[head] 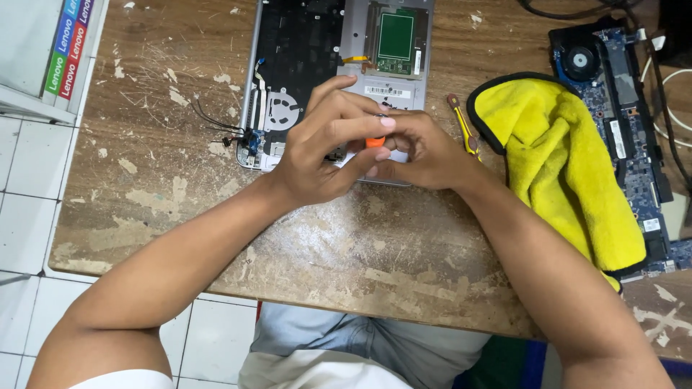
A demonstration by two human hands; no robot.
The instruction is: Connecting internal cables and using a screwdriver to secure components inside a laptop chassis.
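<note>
Orange-handled small tool [375,142] sits pinched between both hands over the opened silver laptop base [339,72] on the worn wooden tabletop [144,166]; left hand [324,148] and right hand [425,155] each keep their grip clamped on it. Yellow microfibre cloth [562,158] lies just beside.

One camera on my head, looking steeply down over my forearms, close to the worn wooden table [180,180], its near edge low in the view, floor tiles [29,216] at left, my lap at the bottom, no second view
</note>
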